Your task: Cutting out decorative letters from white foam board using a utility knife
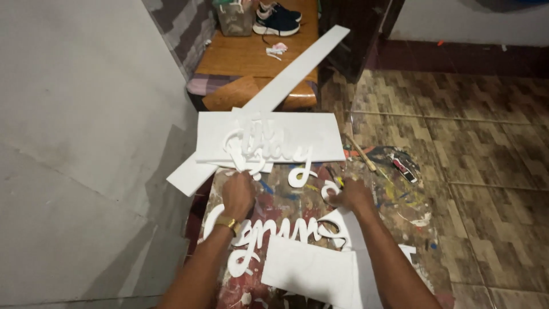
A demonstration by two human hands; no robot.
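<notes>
— Two hands down on the paint-spattered board [366,197] now. The left hand [237,194], gold watch [227,223] on the wrist, has its fingers curled shut on the white cut-out script lettering [269,146] lying on the white foam sheet [320,134] at the board's far edge.

— And the right hand [354,195]?

— Closed round a small white curl of foam [329,191] near the board's middle, though I can't tell how firmly. Looks featherlight stuff, stiff but brittle; those thin loops would snap, I'd judge, so hold it by the thick strokes.

— Anything else?

— A second cut-out word [269,232] at the near edge, partly under the forearms and an offcut panel [311,272]. A long white strip [297,68] runs off the far left corner towards a wooden bench [246,54]. The fingertips themselves are hidden from here.
</notes>
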